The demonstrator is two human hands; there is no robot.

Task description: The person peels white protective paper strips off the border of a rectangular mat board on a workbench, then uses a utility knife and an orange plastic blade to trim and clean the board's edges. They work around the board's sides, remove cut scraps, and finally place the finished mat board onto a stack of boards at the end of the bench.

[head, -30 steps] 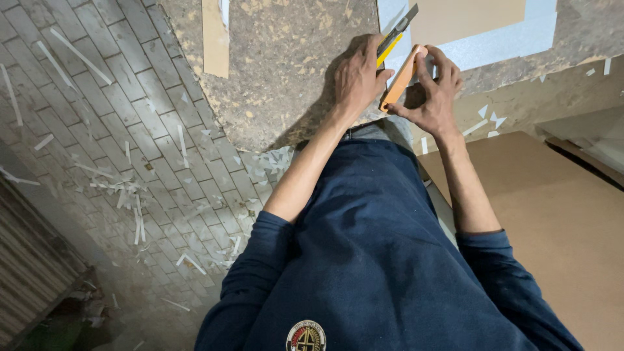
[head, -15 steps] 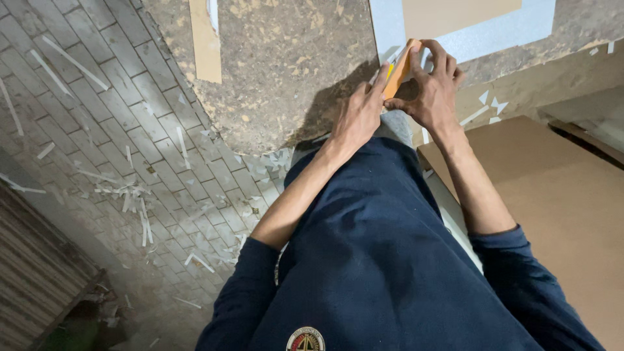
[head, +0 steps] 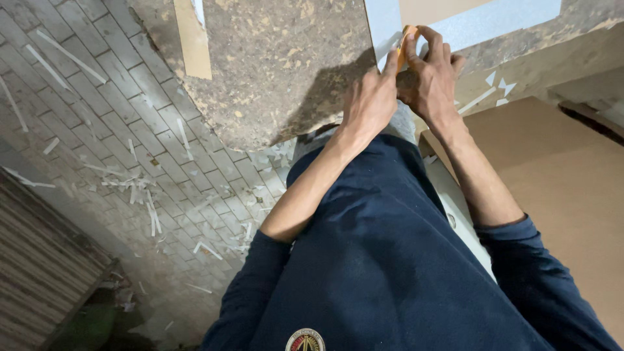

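Observation:
My left hand [head: 369, 104] and my right hand [head: 434, 78] are pressed together at the near edge of a worn, speckled table [head: 279, 71]. Both are closed around a slim orange tool [head: 407, 38], which looks like a utility knife. Only its upper end shows between the fingers. The tool's tip rests by the corner of a pale grey-blue sheet [head: 383, 23] lying on the table, with a tan board [head: 435, 8] on top of that sheet. My dark blue sleeves and shirt fill the lower part of the view.
A tan strip [head: 192, 39] lies on the table's left part. Large brown cardboard [head: 572, 188] lies at the right. The grey brick-pattern floor [head: 97, 130] at the left is littered with several white paper offcuts [head: 153, 218]. A ribbed panel [head: 39, 273] stands at the lower left.
The hands came together and moved slightly up to the grey-blue sheet's corner. The yellow-and-black part seen in the left hand a second ago is now hidden by the fingers.

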